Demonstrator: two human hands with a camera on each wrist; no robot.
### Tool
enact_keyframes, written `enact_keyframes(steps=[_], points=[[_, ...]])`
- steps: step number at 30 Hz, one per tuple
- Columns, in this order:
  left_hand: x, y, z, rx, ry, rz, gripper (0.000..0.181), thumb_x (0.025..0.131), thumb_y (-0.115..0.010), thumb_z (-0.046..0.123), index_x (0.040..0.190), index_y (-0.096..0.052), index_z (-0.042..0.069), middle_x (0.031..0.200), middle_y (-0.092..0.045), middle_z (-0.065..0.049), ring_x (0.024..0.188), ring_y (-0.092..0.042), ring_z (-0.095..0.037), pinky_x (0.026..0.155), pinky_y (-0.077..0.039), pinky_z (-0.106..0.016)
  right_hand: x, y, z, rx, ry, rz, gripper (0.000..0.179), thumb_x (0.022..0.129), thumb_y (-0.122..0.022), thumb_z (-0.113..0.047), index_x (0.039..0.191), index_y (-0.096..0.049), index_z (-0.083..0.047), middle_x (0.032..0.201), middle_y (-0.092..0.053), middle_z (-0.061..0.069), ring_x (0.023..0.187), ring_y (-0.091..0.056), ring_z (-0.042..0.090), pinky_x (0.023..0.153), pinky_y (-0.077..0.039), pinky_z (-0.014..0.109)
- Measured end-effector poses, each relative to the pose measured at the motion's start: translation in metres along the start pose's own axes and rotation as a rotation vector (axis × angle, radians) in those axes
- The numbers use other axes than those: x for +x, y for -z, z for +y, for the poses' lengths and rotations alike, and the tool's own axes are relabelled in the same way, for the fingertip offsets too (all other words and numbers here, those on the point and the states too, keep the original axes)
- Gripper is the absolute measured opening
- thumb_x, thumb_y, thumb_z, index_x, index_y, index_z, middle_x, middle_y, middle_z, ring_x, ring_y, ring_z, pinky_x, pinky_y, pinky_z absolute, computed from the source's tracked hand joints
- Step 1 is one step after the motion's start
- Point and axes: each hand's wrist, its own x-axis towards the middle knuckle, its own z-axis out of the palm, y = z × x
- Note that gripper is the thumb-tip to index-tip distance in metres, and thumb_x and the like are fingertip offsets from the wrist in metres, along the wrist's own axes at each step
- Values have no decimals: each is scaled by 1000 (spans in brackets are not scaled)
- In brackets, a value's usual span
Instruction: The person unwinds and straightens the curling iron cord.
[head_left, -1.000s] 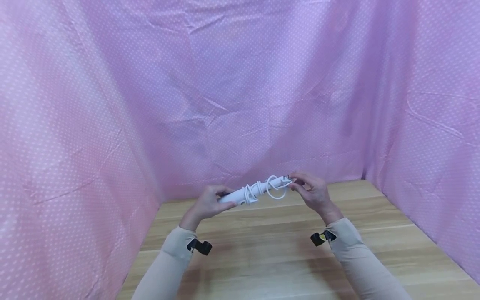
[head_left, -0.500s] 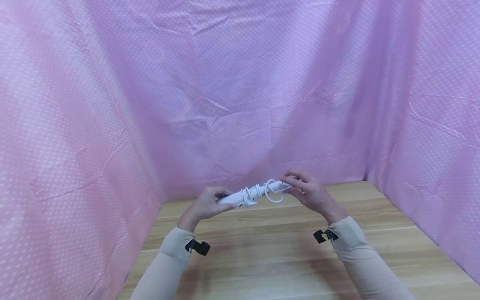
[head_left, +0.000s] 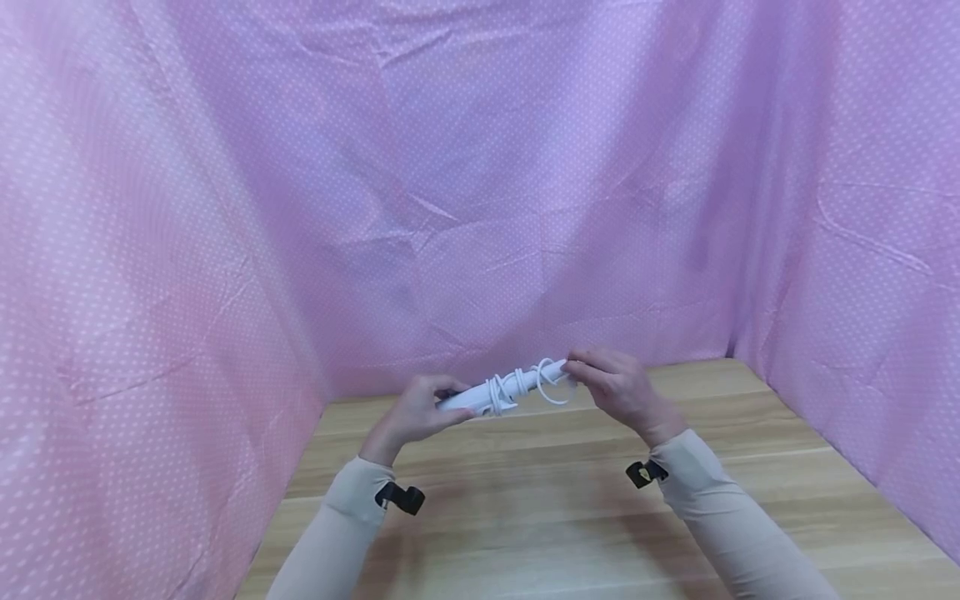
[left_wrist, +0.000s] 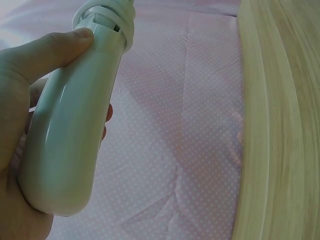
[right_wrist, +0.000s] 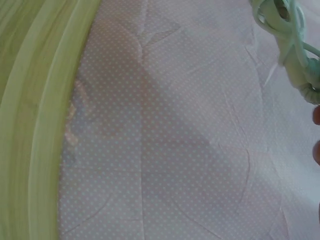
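My left hand [head_left: 411, 414] grips the thick, rounded end of a white wand-shaped corded appliance [left_wrist: 75, 115], like a curling iron. Its thumb lies along the smooth body, with fingertips showing on the far side. The wand slants up to the right above the table in the head view. A white cord [head_left: 497, 394] is wound round its middle, and one loose loop hangs near the right end. There, the thumb and fingers of my right hand [head_left: 624, 390] pinch the narrow tip and cover it. Only fingertips [right_wrist: 317, 152] show at the edge of the right wrist view.
A light wood-grain table [head_left: 540, 517] lies below both hands. Pink cloth with white dots [head_left: 480, 208] hangs at the back and on both sides. Each sleeved wrist carries a small black camera [head_left: 405, 498].
My right fingers, earlier at the tip with dark prong-like bits showing, have shifted slightly left and closed over it. The left hand keeps its grip, nearly still.
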Motion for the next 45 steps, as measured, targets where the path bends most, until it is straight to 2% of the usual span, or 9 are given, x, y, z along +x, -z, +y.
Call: enact_keyframes(steps=[3, 9, 18, 24, 28, 32, 34, 40, 45], points=[[-1, -3, -1, 6, -20, 18, 27, 79, -81, 18, 103, -73, 7, 95, -73, -5, 80, -67, -19, 69, -57, -26, -2, -4, -2, -13, -13, 39, 28, 100, -48, -9, 95, -76, -7, 97, -73, 9, 77, -68, 22, 63, -56, 31], [-2, -9, -8, 8, -32, 39, 27, 79, -81, 20, 102, -73, 9, 94, -74, -3, 78, -66, -10, 68, -57, -26, -3, -7, -3, -19, -38, 40, 27, 95, -48, -4, 92, -75, -8, 96, -73, 8, 76, -66, 20, 64, -55, 30], [-5, -18, -12, 0, -33, 23, 28, 82, -79, 25, 103, -73, 7, 95, -74, -5, 80, -68, -14, 70, -57, -26, -9, -11, -1, 41, -97, 8, 29, 77, -55, 8, 92, -74, -8, 96, -72, 7, 80, -68, 22, 69, -57, 31], [-7, -15, -16, -9, 3, 24, 27, 81, -80, 24, 102, -73, 9, 95, -74, -5, 82, -68, -13, 71, -56, -25, -17, -14, -1, 184, -150, -1, 15, 91, -61, -4, 98, -74, -5, 102, -68, 13, 79, -65, 22, 67, -54, 23], [-5, -11, -16, -20, -1, 31, 27, 81, -80, 25, 102, -73, 10, 95, -73, -4, 82, -68, -14, 71, -57, -26, -20, -11, 1, 236, -201, 26, 19, 92, -64, -13, 106, -73, -3, 105, -64, 15, 78, -62, 19, 68, -51, 16], [-6, -9, -15, -41, 6, 24, 27, 81, -80, 25, 102, -73, 9, 95, -73, -4, 84, -68, -15, 73, -57, -27, -19, -9, 4, 221, -175, 15, 22, 84, -73, -6, 106, -73, -2, 102, -69, 10, 85, -67, 22, 80, -54, 19], [-7, -8, -16, -46, 23, 16, 28, 80, -80, 25, 102, -73, 10, 95, -73, -4, 84, -67, -15, 74, -57, -27, -18, -9, 4, 214, -151, 4, 20, 84, -73, -6, 103, -74, -2, 102, -71, 10, 87, -69, 24, 83, -54, 20], [-8, -10, -15, -31, 42, 15, 27, 81, -80, 26, 102, -72, 10, 95, -73, -3, 84, -67, -13, 74, -56, -27, -16, -15, 2, 137, -129, 45, 22, 96, -61, -18, 98, -74, -1, 96, -72, 12, 83, -70, 26, 78, -57, 26], [-6, -13, -14, -16, 32, 20, 27, 83, -78, 25, 103, -72, 9, 96, -73, -4, 83, -67, -15, 72, -56, -27, -14, -21, -3, 74, -141, 117, 20, 96, -57, -10, 95, -72, 4, 92, -72, 13, 79, -70, 27, 74, -57, 28]])
